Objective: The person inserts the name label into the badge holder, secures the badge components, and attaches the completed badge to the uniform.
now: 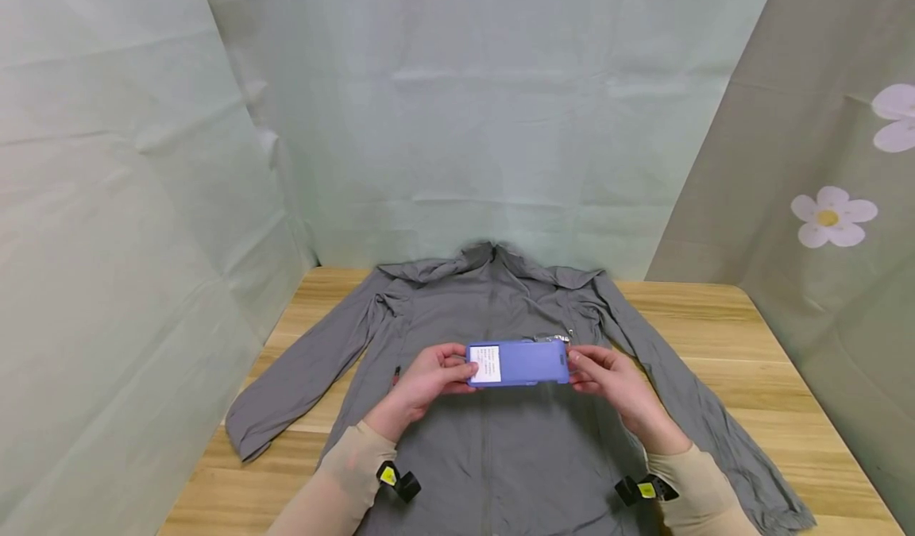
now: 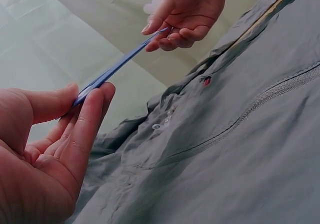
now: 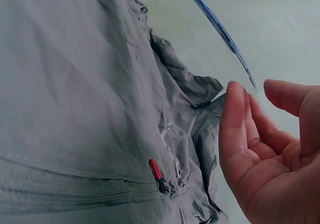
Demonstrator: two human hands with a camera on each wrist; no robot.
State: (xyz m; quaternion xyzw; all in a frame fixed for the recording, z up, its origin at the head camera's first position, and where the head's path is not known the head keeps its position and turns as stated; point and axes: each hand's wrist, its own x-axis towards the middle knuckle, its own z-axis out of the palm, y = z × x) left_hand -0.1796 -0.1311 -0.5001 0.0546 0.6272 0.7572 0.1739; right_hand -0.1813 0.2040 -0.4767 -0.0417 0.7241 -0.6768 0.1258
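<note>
A thin, flat blue-purple piece (image 1: 530, 361) with a white printed label (image 1: 486, 364) is held level above a grey zip jacket (image 1: 443, 314). My left hand (image 1: 434, 373) pinches its labelled end between thumb and fingers. At the other end is my right hand (image 1: 604, 373), its thumb and fingers on either side of the edge. In the right wrist view a gap shows between that thumb and fingers (image 3: 235, 114), with the tip of the piece (image 3: 240, 59) near them. Seen edge-on, the piece looks very slim. Its exact kind is unclear.
The jacket lies spread on a wooden table (image 1: 700, 314), sleeves out to both sides. Silvery metal links (image 3: 172, 159) and a red-and-black zip pull (image 3: 156, 171) lie on its chest. Pale cloth (image 1: 457, 123) hangs behind; a flowered cloth (image 1: 758, 163) hangs at right.
</note>
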